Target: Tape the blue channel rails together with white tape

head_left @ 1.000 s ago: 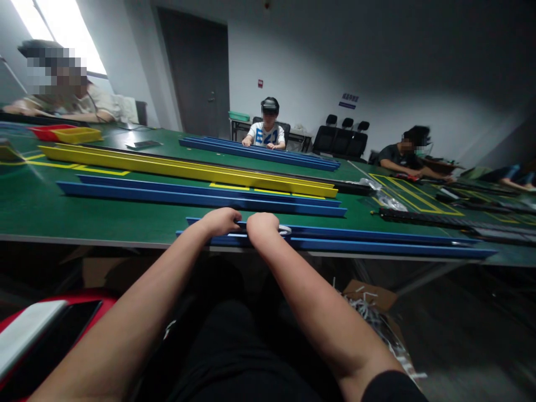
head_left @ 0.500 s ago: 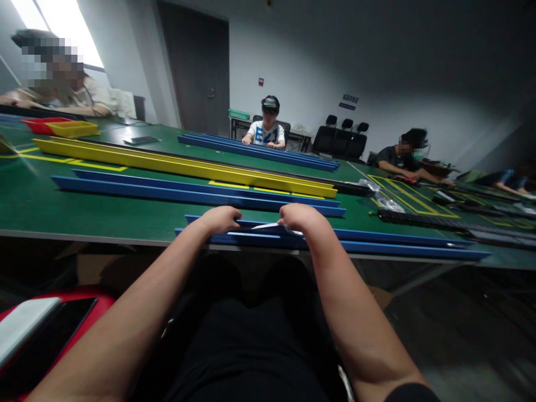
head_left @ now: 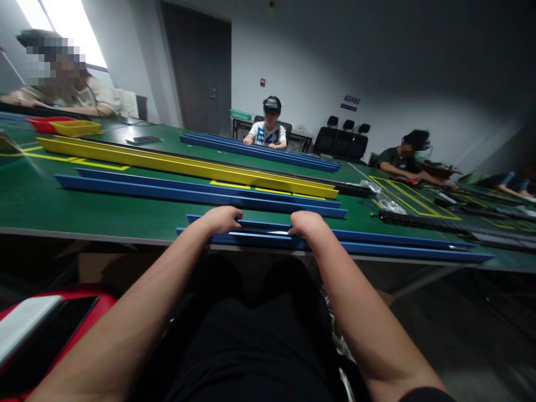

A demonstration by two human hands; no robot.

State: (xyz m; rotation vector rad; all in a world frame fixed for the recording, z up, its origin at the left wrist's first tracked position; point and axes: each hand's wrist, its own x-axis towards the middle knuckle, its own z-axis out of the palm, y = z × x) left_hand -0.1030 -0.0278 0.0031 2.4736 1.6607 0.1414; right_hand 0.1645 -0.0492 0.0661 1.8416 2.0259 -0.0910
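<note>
A blue channel [head_left: 402, 245] with two raised walls lies along the near edge of the table. Inside it, a thin white strip [head_left: 276, 232] runs toward the fingertips of my right hand [head_left: 310, 224], which are pinched on it. To the left, my left hand [head_left: 223, 219] bends over the same channel with its fingers pressed together. What those fingers hold, if anything, is hidden. Both hands are low, at the channel's walls.
Beyond lie another blue channel [head_left: 146, 188] and a long yellow channel [head_left: 188, 167] beside black strips. Red and yellow trays [head_left: 77, 128] stand at the left. Clear plastic wrap [head_left: 389, 202] lies right. Several people sit around the green table [head_left: 29, 209]. A phone [head_left: 54, 335] rests on a red seat.
My right hand has moved right and slightly down, away from the left. The white strip, raised and slanting before, now lies lower in the channel. The left hand has hardly moved.
</note>
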